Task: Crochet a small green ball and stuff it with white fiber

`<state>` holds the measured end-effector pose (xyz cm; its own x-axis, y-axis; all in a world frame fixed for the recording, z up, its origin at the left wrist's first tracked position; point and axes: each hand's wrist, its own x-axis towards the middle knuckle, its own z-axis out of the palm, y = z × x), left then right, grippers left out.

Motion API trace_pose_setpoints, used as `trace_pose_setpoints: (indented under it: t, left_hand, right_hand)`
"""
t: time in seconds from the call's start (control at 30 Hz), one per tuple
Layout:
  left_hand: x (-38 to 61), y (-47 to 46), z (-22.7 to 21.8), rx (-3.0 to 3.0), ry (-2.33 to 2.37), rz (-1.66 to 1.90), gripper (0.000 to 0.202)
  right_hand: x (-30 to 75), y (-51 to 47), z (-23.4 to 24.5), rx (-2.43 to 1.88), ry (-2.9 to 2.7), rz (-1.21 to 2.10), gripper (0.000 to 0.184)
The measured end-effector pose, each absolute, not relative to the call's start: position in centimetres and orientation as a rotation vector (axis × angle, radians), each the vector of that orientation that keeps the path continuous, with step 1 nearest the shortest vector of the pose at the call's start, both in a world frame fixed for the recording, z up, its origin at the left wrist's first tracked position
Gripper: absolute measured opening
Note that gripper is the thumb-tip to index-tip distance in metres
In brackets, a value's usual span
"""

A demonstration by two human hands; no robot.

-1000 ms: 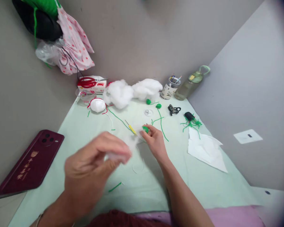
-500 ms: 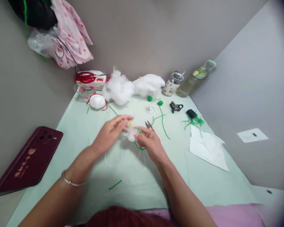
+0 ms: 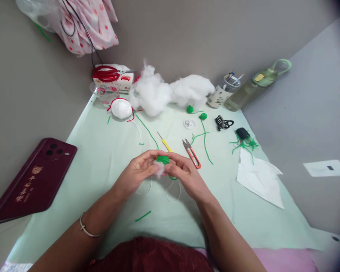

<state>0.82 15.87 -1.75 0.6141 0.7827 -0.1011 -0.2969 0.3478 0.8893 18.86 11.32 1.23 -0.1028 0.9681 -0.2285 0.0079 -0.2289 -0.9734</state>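
Between both hands is a small green crocheted piece (image 3: 163, 159), with a tuft of white stuffing (image 3: 159, 169) at its near side. My left hand (image 3: 138, 168) curls around its left side, thumb against the stuffing. My right hand (image 3: 184, 172) grips the right side, its thumb also by the tuft. White and green yarn trails below the fingers. Just beyond the hands lies a yellow-handled crochet hook (image 3: 166, 144). To the right of it rest thread snips (image 3: 192, 154) with orange handles.
Two heaps of stuffing (image 3: 151, 92) stand at the back, beside a ball of white yarn (image 3: 121, 108). Small green crocheted balls (image 3: 203, 116), a black hair claw (image 3: 223, 123), a pen cup (image 3: 222, 92) and a green bottle (image 3: 255, 87) are on the right. A dark red phone-shaped case (image 3: 34, 179) lies left.
My left hand has come down and closed in on the green piece beside my right hand. The tuft now sits against it. The camera view has shifted slightly.
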Motion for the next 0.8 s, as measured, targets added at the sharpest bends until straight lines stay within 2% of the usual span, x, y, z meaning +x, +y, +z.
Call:
trace_pose_setpoints:
  t: [0.13,0.27,0.33,0.43,0.47,0.57,0.67,0.8]
  left_hand:
    - [1.4,15.4,-1.7,0.955,0.673,0.836,0.02]
    - [1.7,15.3,-1.7,0.923,0.778,0.944,0.02]
    - [1.8,15.3,-1.8,0.896,0.81,0.981,0.022]
    - [2.0,15.3,-2.0,0.837,0.853,1.02,0.028]
    - [2.0,15.2,-2.0,0.819,0.861,1.024,0.031]
    - [2.2,15.0,-2.0,0.8,0.862,1.02,0.035]
    - [2.1,14.8,-1.8,0.851,0.868,1.003,0.031]
    - [1.8,15.0,-1.6,0.945,0.879,0.94,0.027]
  right_hand:
    - [18.6,11.2,1.1,-1.326,-1.213,1.444,0.034]
    - [18.0,10.9,0.8,-1.392,-1.25,1.254,0.038]
    - [17.7,10.7,0.8,-1.451,-1.307,1.174,0.029]
    - [17.5,10.7,0.7,-1.573,-1.462,1.044,0.004]
    - [17.5,10.7,0.6,-1.603,-1.517,0.988,0.003]
    - [17.7,10.9,0.1,-1.628,-1.629,0.819,0.006]
    - [18.0,11.0,-0.7,-1.593,-1.65,0.69,0.008]
    - [18.2,11.0,-1.1,-1.56,-1.559,0.717,0.011]
